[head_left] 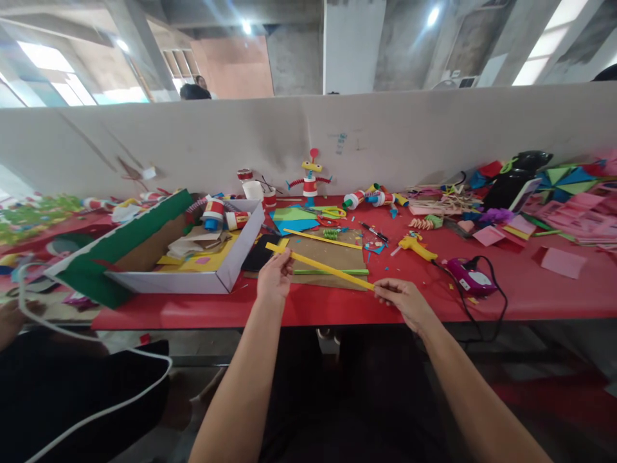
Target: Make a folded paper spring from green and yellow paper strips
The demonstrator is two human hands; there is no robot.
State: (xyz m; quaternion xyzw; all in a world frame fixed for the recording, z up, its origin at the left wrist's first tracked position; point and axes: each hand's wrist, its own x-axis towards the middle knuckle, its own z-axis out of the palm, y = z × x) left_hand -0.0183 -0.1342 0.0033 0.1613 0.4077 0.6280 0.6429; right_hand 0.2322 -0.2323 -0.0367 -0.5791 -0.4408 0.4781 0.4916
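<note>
A long yellow paper strip (pixel 332 270) stretches between my two hands above the table's front part. My left hand (pixel 276 275) pinches its left end, where a short yellow piece crosses it at an angle. The fingers of my right hand (pixel 398 297) are closed on the strip's right end. Beneath it lies a brown board (pixel 313 256) bearing another yellow strip (pixel 322 238), green strips (pixel 332 272) and a green coiled piece (pixel 331 234). A black pad (pixel 258 253) is just left of the board.
A white box (pixel 178 283) with paper pieces stands left. Behind is a small robot figure (pixel 311 185). To the right are a yellow glue gun (pixel 418 248), a purple device (pixel 471 276) with a black cable, and pink paper (pixel 563 262). Another person's hand (pixel 12 321) shows far left.
</note>
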